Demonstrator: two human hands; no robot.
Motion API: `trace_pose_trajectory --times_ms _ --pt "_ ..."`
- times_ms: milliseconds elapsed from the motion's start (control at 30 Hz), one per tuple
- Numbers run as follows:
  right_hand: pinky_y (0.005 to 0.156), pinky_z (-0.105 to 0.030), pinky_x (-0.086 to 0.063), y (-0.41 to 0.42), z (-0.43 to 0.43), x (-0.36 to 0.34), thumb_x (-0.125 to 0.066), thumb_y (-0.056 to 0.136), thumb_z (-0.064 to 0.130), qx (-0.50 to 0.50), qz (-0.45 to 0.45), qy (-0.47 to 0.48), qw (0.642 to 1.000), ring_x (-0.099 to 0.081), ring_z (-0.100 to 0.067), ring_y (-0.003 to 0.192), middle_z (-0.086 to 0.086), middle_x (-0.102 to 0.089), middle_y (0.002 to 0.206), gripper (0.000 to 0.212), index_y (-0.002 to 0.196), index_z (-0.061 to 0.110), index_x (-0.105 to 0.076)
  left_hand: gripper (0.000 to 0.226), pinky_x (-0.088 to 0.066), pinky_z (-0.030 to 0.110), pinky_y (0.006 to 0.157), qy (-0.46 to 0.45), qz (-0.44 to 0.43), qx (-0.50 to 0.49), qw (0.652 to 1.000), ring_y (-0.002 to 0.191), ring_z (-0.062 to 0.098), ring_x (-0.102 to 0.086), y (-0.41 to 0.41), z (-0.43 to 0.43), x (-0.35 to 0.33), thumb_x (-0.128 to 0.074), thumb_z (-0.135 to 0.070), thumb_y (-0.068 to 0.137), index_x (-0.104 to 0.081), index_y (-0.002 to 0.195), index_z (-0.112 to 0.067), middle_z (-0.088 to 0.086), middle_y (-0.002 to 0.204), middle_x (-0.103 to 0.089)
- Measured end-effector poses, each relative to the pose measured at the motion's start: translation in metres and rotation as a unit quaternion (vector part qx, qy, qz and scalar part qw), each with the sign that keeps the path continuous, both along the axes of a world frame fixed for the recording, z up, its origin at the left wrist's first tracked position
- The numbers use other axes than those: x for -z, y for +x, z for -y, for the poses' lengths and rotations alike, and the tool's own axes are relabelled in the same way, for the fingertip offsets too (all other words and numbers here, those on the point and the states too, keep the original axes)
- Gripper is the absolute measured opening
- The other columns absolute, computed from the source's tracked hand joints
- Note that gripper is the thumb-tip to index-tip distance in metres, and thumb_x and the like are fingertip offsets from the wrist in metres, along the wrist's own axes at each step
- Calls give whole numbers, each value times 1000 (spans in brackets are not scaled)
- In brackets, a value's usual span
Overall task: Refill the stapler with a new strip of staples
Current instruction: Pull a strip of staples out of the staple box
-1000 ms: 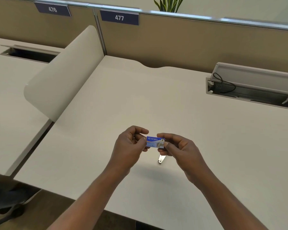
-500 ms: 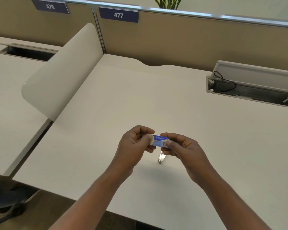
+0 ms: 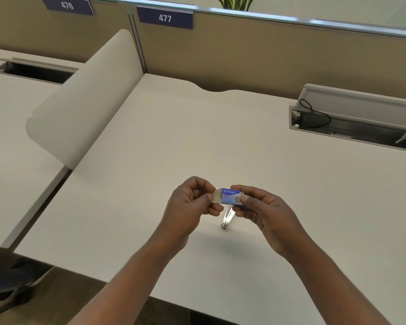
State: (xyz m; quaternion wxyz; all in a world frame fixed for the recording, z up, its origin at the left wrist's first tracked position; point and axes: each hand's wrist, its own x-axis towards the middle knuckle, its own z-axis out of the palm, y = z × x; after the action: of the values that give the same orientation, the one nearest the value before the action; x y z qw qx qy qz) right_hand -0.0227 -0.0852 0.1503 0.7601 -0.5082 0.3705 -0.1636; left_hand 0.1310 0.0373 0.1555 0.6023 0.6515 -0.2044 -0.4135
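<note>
A small blue staple box (image 3: 231, 195) is held above the desk between both hands. My right hand (image 3: 265, 214) pinches the box's right end between thumb and fingers. My left hand (image 3: 190, 205) pinches the box's pale end flap (image 3: 216, 196), which stands pulled out to the left. Under the hands a small metal stapler (image 3: 227, 218) lies on the white desk (image 3: 197, 141), its far part hidden by my fingers. No staples are visible.
A curved white divider (image 3: 85, 106) stands to the left, between this desk and the neighbouring one. An open cable tray (image 3: 352, 123) with a black cord sits at the back right. Tan partition panels with number signs close the back.
The left hand has drawn the box's end flap out to the left, so the pale inside now shows. The camera moved slightly closer; the stapler stayed in place.
</note>
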Motion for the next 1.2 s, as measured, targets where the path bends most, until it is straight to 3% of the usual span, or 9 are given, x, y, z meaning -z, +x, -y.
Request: trace_pose_trajectory --times_ms 133,233,333,467,667,833,1067,1200 --pt "82 -31 -56 -1 -1 -5 -57 99 8 2 -25 -76 997 -68 -20 83 -12 -78 105 24 114 15 -75 16 -59 40 76 56 73 -37 995 71 19 -71 -6 0 12 -61 0 94 -70 91 -12 0 86 -75" --pt "81 -28 -58 0 -5 -13 -61 98 11 0 -61 -174 983 -71 -14 79 0 -79 96 23 112 22 -75 18 -57 39 69 84 122 -51 988 71 23 -65 -10 0 19 -66 -7 91 -74 87 -23 -1 84 -75" --pt "76 -22 -56 3 -11 -19 -64 96 13 -7 -92 -275 957 -71 -9 77 8 -78 91 24 112 28 -75 16 -56 29 60 64 51 -63 995 64 16 -66 -16 0 20 -66 -2 93 -75 92 -15 2 79 -75" --pt "76 -23 -56 7 -16 -18 -64 96 14 -17 -111 -343 933 -71 -7 86 12 -75 98 26 116 28 -73 14 -58 28 64 37 -71 -79 994 67 21 -68 -23 2 21 -63 5 94 -72 102 -3 10 81 -75" --pt "70 -11 -50 5 -9 -14 -58 98 12 -2 -128 -253 959 -71 -5 74 8 -78 90 26 114 26 -73 12 -57 30 64 27 -55 -90 994 65 20 -66 -23 -1 25 -64 -1 95 -76 94 -5 9 79 -73" --pt "80 -27 -58 3 -9 -10 -56 99 9 0 -103 -178 979 -71 -11 77 1 -79 98 26 114 22 -74 15 -54 30 57 38 -57 -100 993 61 20 -62 -19 1 23 -69 -13 95 -74 87 -1 8 74 -70" --pt "75 -23 -56 2 -9 -6 -55 100 8 -7 -75 -111 991 -69 -14 80 -5 -79 103 25 115 17 -74 16 -51 30 56 60 -79 -65 993 61 21 -60 -9 0 24 -69 -13 95 -71 92 3 8 74 -70" --pt "82 -28 -57 1 -8 -2 -57 99 9 -6 -69 -81 994 -68 -18 82 -8 -79 104 24 114 17 -74 18 -52 32 58 58 -71 -55 994 63 22 -61 -7 -1 22 -70 -12 93 -70 95 5 9 76 -70"
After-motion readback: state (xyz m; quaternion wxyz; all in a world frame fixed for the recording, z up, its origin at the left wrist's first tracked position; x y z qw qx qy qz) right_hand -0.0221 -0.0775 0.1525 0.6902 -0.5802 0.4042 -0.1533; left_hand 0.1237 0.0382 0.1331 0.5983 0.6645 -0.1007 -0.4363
